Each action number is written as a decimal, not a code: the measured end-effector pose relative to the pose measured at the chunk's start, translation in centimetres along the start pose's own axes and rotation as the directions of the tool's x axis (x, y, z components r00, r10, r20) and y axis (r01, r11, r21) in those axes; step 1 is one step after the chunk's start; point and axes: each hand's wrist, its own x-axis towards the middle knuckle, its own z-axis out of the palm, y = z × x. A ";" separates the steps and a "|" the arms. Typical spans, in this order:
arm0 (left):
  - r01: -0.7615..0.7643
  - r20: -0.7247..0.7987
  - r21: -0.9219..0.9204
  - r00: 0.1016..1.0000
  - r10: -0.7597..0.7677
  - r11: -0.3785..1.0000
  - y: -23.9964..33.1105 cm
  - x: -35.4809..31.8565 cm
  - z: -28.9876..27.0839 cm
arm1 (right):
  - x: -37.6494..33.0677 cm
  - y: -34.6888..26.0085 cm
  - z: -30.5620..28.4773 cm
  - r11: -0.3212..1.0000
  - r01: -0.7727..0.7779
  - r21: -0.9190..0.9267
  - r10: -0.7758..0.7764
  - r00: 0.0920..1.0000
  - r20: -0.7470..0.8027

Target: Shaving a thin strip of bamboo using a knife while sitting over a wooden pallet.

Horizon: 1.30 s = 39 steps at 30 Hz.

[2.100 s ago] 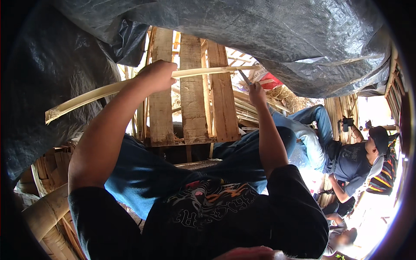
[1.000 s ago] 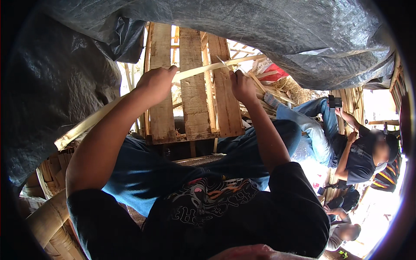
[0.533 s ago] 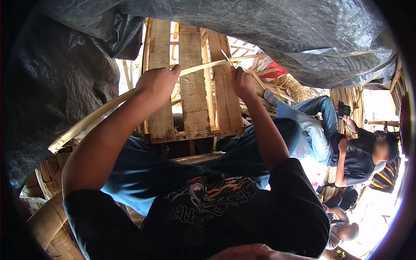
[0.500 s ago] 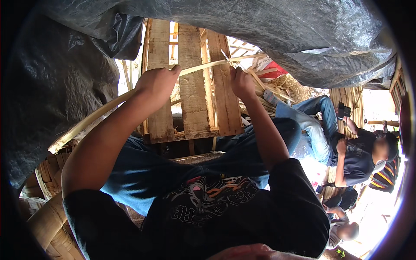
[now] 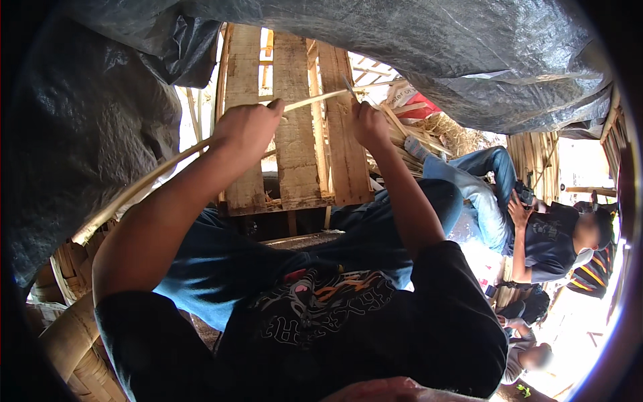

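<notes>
My left hand (image 5: 249,128) is closed around a long pale bamboo strip (image 5: 149,179), its thumb pointing toward the far right. One end of the strip runs down past my left forearm; the other reaches beyond my right hand (image 5: 370,126). That hand is a fist around a knife, whose handle is hidden in the fingers. The thin knife blade (image 5: 349,87) points up and away, crossing the strip and seeming to touch it. Both hands are above a bench of rough wooden planks (image 5: 297,157) in front of my knees.
Dark plastic sheeting (image 5: 469,53) hangs low across the far side and left. Split bamboo pieces (image 5: 395,137) and straw (image 5: 462,134) lie beyond my right hand. At right a person (image 5: 552,234) sits holding a dark device (image 5: 524,194). A thick bamboo pole (image 5: 70,335) is at lower left.
The bamboo strip has turned and now shows a narrower face. My right hand has shifted slightly left. The seated person's hand has come up to the dark device.
</notes>
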 end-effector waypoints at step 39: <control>0.010 0.110 -0.065 0.994 -0.003 0.998 -0.4 0.2 -0.7 | -2.5 3.4 6.0 0.746 -0.601 0.288 0.177 0.596 0.784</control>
